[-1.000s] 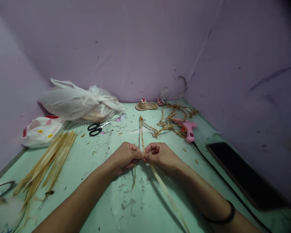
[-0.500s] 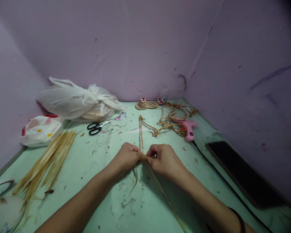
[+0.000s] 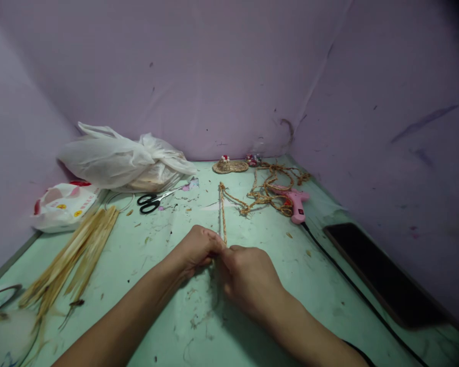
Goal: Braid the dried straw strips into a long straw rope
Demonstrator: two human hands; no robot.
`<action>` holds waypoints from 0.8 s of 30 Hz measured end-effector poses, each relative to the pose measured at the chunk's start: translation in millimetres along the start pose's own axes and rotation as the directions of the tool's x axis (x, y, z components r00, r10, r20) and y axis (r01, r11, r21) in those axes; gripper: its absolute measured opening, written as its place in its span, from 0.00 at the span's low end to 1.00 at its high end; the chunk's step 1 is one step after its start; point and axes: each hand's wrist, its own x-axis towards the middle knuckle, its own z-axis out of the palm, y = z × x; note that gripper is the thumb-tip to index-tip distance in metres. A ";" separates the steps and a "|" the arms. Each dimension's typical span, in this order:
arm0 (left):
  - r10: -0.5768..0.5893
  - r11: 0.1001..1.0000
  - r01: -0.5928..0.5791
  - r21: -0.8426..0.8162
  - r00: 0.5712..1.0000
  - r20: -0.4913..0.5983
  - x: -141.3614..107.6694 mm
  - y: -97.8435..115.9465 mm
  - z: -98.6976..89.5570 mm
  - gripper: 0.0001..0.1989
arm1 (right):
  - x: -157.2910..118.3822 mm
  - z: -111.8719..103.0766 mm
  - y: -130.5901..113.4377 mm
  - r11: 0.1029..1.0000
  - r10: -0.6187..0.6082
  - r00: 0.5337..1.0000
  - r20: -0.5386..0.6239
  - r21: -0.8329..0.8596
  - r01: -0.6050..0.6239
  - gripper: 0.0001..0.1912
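Note:
A thin braided straw cord [image 3: 224, 216] runs from the middle of the green table [image 3: 168, 306] down to my hands, its near end hidden by my fingers. My left hand [image 3: 201, 247] pinches the cord's near end between thumb and fingers. Pressed against it is my right hand [image 3: 252, 272], turned knuckles up with its fingers curled under and closed. What lies inside the right fingers is hidden; the loose strands are covered too. Farther off, the cord bends at a corner and joins a tangled heap of braided cord [image 3: 275, 183].
At left lie dry straw strips [image 3: 80, 250], black-handled scissors [image 3: 153, 201], a white plastic bag [image 3: 126, 158] and a tissue pack [image 3: 65, 204]. A woven slipper-shaped piece [image 3: 231, 166] sits at the back. Rightward are a pink glue gun [image 3: 298, 204], its black cable [image 3: 340, 265] and a phone [image 3: 382, 275].
My right hand has rolled over, knuckles up, and moved slightly down and left against my left hand. The long pale strand below my hands no longer shows. My left hand stays nearly in place.

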 end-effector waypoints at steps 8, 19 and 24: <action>0.006 0.998 -0.011 0.068 0.998 0.064 1.0 2.0 -7.1 0.05 | 27.2 1.4 36.3 0.535 0.333 0.943 -0.011 0.826 -0.180 0.12; 0.059 0.983 -0.072 0.170 0.995 0.079 1.5 0.5 -9.7 0.02 | 30.6 26.2 33.1 0.425 0.272 0.953 0.134 0.872 -0.244 0.05; 0.095 0.957 -0.098 0.272 0.995 0.024 0.7 0.6 -13.3 0.03 | 28.3 24.8 27.4 0.362 0.295 0.943 0.156 0.895 -0.262 0.03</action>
